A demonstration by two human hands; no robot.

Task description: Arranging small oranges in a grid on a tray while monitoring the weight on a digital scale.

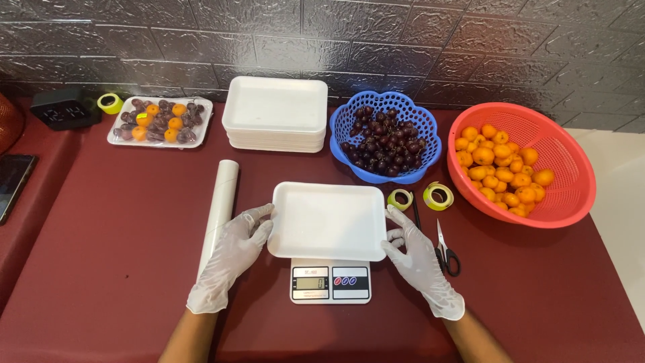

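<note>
- Looks like a small fruit-packing spot: stack of white foam trays (275,114) and a digital kitchen scale (330,282) on the dark red tabletop (101,269)
- Blue plastic basket of dark cherries (385,136), red plastic basket of small orange fruits (523,163), plus one wrapped tray of mixed fruit (160,122)
</note>
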